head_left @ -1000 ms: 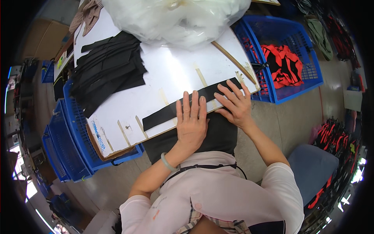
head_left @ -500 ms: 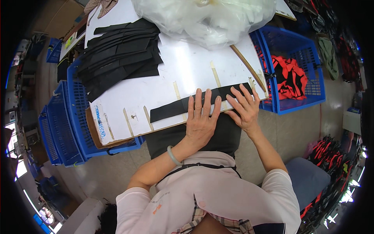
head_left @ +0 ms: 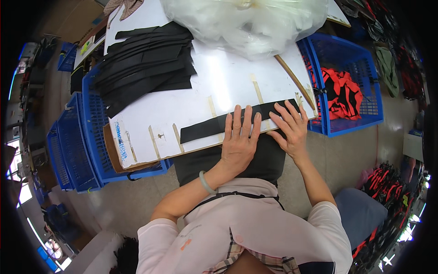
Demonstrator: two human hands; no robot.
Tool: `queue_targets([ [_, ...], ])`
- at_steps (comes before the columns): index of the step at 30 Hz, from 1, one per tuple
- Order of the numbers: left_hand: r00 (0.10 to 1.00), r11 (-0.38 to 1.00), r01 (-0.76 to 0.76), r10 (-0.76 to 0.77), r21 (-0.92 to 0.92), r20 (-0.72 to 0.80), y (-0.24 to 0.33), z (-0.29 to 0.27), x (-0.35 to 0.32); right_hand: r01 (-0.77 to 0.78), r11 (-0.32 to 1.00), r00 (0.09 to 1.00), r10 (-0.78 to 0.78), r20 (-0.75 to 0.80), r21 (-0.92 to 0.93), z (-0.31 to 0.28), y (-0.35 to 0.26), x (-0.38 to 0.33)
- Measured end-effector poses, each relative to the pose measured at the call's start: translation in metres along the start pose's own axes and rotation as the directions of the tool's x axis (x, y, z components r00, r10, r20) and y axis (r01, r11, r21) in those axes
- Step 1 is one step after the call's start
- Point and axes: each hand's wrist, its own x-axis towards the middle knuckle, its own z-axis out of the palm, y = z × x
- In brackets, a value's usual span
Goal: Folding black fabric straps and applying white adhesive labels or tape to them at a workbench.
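Observation:
A long black fabric strip lies along the near edge of the white table. My left hand rests flat on the middle of the strip, its fingers stretched out. Toward the strip's right end, my right hand lies with fingers spread, its fingertips on the cloth and its thumb by the table edge. Neither hand grips anything. Farther off at the left, a pile of similar black strips is spread in overlapping layers.
A large clear plastic bag covers the table's far side. At its right lies a wooden stick. Beyond the right edge, a blue crate holds red and black pieces. More blue crates stand at the left. Tape strips mark the tabletop.
The whole view has shifted slightly, with the table and hands appearing a little farther right. Both hands stay on the strip in nearly the same pose.

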Motion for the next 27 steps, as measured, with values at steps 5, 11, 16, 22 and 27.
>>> queue_targets([
  [5,1.0,1.0,-0.019,0.019,0.006,0.022,0.001,-0.001,0.002,-0.046,0.998,0.996,0.042,0.084,0.036,-0.018,-0.005,0.007],
  [11,1.0,0.996,0.004,-0.002,-0.089,0.027,-0.002,-0.005,0.0,-0.088,0.994,0.996,0.086,0.03,0.06,-0.022,0.005,0.003],
  [16,0.999,0.999,0.003,-0.001,-0.043,0.041,0.0,-0.003,0.0,-0.079,0.994,0.997,0.078,0.009,0.078,-0.018,0.009,-0.001],
  [22,0.999,1.0,0.0,0.0,-0.008,0.045,-0.001,-0.002,0.001,-0.079,0.993,0.997,0.079,0.007,0.086,-0.015,0.01,-0.001],
  [27,0.999,1.0,-0.005,0.005,-0.001,0.033,0.001,0.001,0.003,-0.058,0.997,0.998,0.058,-0.009,0.058,-0.014,0.014,-0.005],
])
